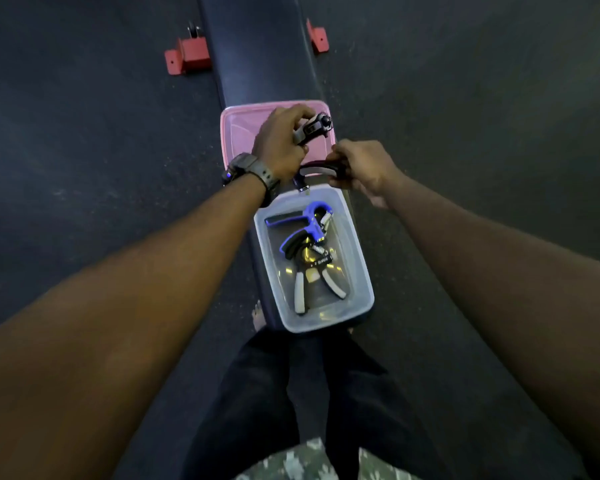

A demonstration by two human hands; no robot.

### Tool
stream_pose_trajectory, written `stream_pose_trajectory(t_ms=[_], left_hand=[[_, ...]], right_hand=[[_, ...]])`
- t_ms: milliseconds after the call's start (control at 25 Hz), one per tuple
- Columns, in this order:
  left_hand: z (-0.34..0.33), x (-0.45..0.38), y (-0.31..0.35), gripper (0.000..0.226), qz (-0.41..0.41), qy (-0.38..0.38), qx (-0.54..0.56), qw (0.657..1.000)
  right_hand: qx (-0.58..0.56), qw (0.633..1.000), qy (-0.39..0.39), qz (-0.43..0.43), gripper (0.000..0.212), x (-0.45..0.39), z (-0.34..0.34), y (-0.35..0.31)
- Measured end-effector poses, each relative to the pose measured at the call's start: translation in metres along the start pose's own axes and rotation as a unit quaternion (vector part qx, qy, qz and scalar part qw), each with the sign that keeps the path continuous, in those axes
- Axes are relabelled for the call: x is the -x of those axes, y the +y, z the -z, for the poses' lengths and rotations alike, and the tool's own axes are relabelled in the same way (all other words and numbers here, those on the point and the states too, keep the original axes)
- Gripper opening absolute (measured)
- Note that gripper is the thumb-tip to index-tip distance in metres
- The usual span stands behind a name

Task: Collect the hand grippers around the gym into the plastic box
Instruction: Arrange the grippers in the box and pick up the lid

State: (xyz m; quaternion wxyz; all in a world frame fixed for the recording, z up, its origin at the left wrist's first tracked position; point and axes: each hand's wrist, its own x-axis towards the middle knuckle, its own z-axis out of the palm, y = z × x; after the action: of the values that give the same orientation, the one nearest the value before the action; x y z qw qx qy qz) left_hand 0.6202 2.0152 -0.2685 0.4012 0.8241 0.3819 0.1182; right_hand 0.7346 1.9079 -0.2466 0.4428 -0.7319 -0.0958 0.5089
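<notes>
I have both hands above the desk [257, 64], a dark padded bench running up the middle of the frame. My left hand [281, 143] has its fingers [300, 114] curled round a grey hand gripper [312, 128], held over the pink lid [243, 123] that lies just above centre. My right hand [364, 168] pinches a black gripper [317, 168] by one handle, its long axis lying roughly left to right across the gap between lid and plastic box [361, 271].

The box sits directly below both hands in the frame, open, long side running up and down along the desk. It already holds a blue gripper [309, 223] at its upper end and a grey-handled gripper [312, 282] beneath it.

I judge the right hand nearer the box's upper rim, so its gripper should go in first, straight downward in the frame. The free room looks to be along the box's right wall and lower end. The box nearly fills the desk's width, so a nudge sideways could tip it toward the floor [84, 133].
</notes>
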Motion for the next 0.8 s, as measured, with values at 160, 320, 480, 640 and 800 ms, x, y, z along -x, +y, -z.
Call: stream_pose_trajectory(t_ms=[160,320,480,640,800], left_hand=[[-0.021,0.106,0.007,0.033,-0.081,0.043,0.039,0.995],[-0.059,0.195,-0.016,0.034,-0.106,-0.047,-0.015,0.993],[-0.083,0.218,-0.035,0.022,-0.173,-0.178,-0.170,0.954],[-0.095,0.212,-0.046,0.036,-0.155,-0.222,-0.249,0.930],[-0.100,0.211,-0.053,0.028,-0.150,-0.259,-0.292,0.908]], right_hand=[[-0.071,0.983,-0.098,-0.138,0.010,0.076,0.018,0.059],[0.042,0.966,-0.140,-0.215,0.003,0.104,0.031,0.137],[0.256,0.954,-0.101,-0.120,0.023,0.085,0.030,0.180],[0.468,0.879,-0.087,-0.017,0.037,0.071,0.020,0.173],[0.515,0.855,-0.070,0.001,0.043,0.064,0.010,0.178]])
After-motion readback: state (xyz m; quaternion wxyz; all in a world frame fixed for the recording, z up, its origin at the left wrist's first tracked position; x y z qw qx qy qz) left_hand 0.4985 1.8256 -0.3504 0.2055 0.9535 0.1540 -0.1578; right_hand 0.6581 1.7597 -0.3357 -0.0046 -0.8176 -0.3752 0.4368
